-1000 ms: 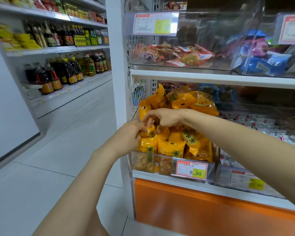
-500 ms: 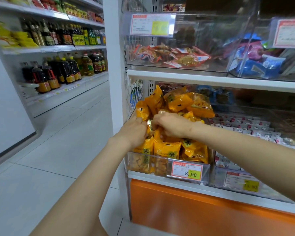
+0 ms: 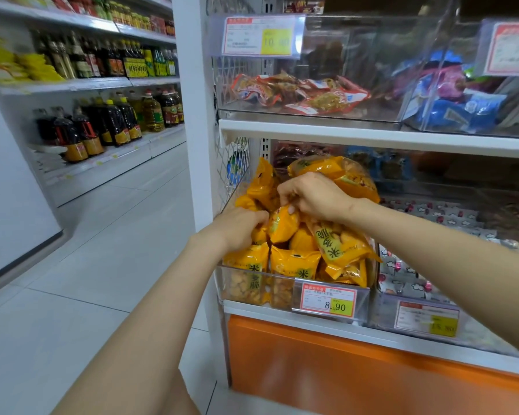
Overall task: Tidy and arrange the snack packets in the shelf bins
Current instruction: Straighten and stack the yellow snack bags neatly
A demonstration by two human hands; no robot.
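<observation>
A clear plastic bin on the lower shelf is heaped with yellow snack packets. My right hand reaches over the heap and pinches the top of one yellow packet in the middle. My left hand presses against the packets on the bin's left side, fingers curled into them beside that same packet. More yellow packets pile up behind my right hand.
A price tag hangs on the bin front. To the right is a bin of white patterned packets. The shelf above holds red packets and blue packets. Oil bottles line shelves across the aisle.
Both hands have moved up and further into the heap. My right hand has shifted from the front packets to pinching a packet in the middle; the view has come closer.
</observation>
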